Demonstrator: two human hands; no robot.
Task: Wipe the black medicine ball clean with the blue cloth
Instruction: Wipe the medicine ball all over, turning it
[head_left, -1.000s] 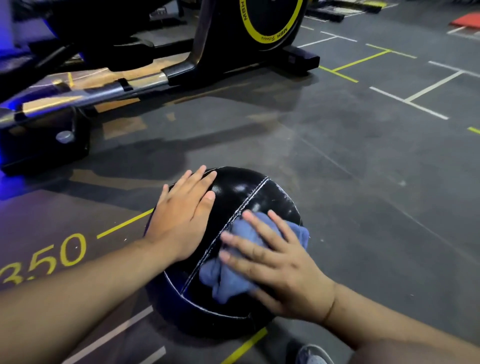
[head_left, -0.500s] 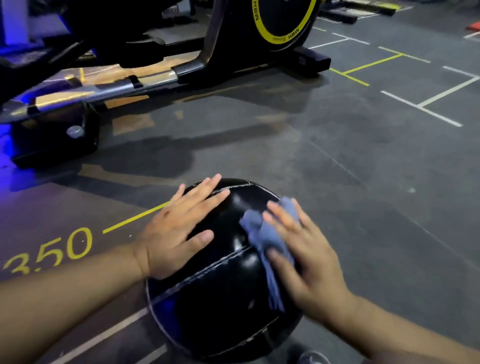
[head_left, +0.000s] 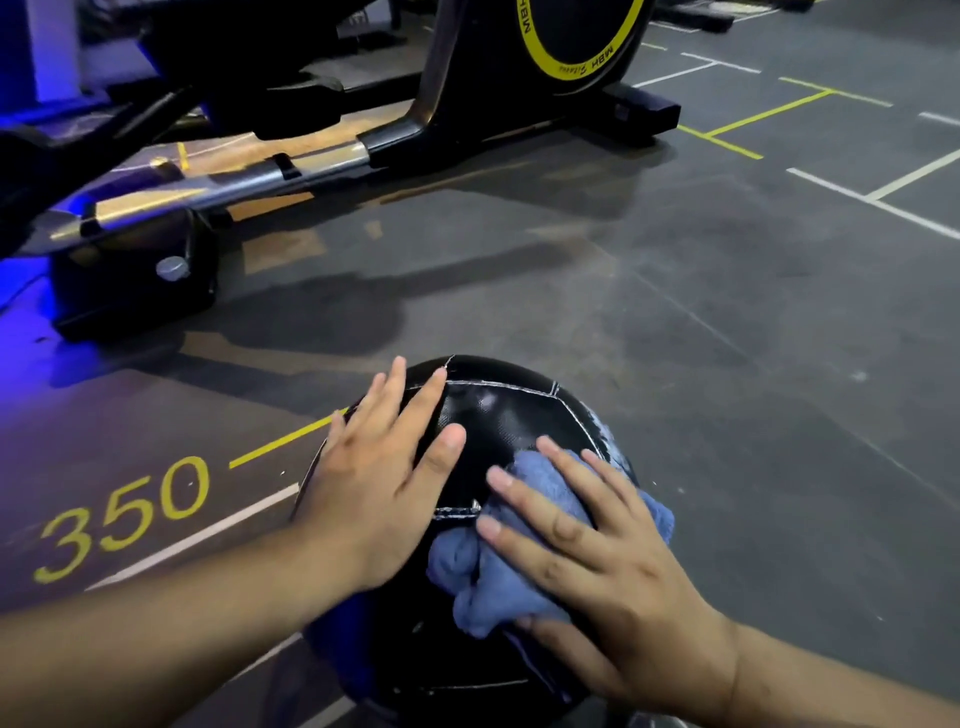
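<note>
— Left hand (head_left: 382, 483): flat on the upper left of the black medicine ball (head_left: 509, 421), fingers straight and spread, gripping nothing. Right hand (head_left: 597, 561): fingers likewise straight, pressing the bunched blue cloth (head_left: 498, 577) against the ball's right side.
— Location of the ball?
— On the dark floor (head_left: 675, 338), low in the middle of the view, between the two forearms.
— Legible markings?
— "350" (head_left: 124, 514) painted in yellow on the floor, left of the ball, with a yellow line (head_left: 285, 441) running from beside it to the ball's edge. Beyond the ball, an exercise machine (head_left: 457, 119) carries a yellow ring (head_left: 535, 56) lettered "MBH"; the smaller word next to it cannot be read.
— Obstructions?
— Hands and cloth cover much of the ball's near face. The machine's black base (head_left: 135, 291) stands apart from the ball, beyond it and to its left.
— Orientation?
— Round; no long axis. White stitched seams (head_left: 498, 385) meet near the ball's top, one running across its far side.
</note>
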